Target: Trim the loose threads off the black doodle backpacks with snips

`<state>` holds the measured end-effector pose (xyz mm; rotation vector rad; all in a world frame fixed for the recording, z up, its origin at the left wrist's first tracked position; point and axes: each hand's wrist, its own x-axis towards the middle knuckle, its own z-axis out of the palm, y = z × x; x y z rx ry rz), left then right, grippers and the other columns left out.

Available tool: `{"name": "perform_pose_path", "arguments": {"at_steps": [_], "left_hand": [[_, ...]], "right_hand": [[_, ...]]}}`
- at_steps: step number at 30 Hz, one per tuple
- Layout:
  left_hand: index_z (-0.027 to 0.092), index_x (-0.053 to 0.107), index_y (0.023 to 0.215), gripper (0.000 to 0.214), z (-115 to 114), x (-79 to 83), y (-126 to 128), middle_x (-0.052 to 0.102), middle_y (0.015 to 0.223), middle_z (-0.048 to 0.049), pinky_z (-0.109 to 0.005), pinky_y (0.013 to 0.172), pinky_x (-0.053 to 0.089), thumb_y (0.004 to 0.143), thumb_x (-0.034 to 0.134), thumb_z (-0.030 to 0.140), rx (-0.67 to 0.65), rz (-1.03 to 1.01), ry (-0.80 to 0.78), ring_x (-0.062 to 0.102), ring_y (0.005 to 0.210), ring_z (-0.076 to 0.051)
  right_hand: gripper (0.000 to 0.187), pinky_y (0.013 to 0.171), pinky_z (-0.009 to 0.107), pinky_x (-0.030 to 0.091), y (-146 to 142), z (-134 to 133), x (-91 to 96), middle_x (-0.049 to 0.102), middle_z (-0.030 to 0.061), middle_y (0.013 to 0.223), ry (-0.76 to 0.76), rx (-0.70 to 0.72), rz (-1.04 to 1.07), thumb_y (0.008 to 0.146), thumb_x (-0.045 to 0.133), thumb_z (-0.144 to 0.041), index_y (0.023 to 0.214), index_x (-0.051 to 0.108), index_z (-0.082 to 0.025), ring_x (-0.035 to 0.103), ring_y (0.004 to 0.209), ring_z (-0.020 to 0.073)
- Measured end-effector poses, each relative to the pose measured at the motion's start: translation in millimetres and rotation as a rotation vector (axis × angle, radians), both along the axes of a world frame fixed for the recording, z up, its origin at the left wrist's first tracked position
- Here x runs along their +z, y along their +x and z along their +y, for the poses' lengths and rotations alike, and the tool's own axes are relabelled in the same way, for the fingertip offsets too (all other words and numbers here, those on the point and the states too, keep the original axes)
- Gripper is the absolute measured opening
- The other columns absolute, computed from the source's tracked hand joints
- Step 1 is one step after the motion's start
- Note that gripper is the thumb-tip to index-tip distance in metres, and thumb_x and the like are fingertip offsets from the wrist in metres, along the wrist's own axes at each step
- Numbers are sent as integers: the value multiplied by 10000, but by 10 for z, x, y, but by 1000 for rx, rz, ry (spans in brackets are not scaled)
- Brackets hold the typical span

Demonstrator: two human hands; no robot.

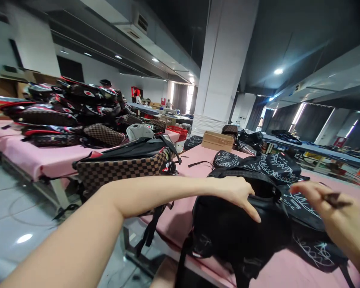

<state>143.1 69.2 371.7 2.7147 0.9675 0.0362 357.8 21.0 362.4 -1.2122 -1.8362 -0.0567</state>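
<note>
A black backpack (243, 228) with an opening at its top lies at the table's near edge. My left hand (235, 192) holds the rim of that opening, thumb on the outer side and the other fingers hidden past the edge. To the right of the bag, my right hand (330, 204) is raised, its fingers curled around a small dark object (337, 200). Motion blur hides what kind of object it is. Beneath and behind this hand lie black backpacks with white scribbled drawings (279, 168).
The table has a pink cover (192, 208). A brown checkered bag (120, 166) is at its left, and a cardboard box (217, 141) stands farther back. On another pink table, patterned bags (78, 108) are piled high. A white pillar (222, 60) rises behind.
</note>
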Motion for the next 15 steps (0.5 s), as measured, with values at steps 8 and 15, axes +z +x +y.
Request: {"name": "perform_pose_path", "arguments": {"at_steps": [8,15], "left_hand": [[155,649,910,502,-149,-213,-236,645,881,-82,-270,632,457,769,516,618,-67,-125,422,625,777,-221],[156,568,1051,198,-257,-396,-660,607,952,-62,-225,737,457,892,463,211,-225,-410,327,579,840,-143]], "right_hand": [[243,694,293,510,-205,-81,-229,685,62,979,-210,110,-472,807,525,-232,1012,654,-220,658,831,221],[192,658,211,458,-247,-204,-288,660,40,865,-106,261,-343,783,527,-99,907,648,-184,621,762,147]]}}
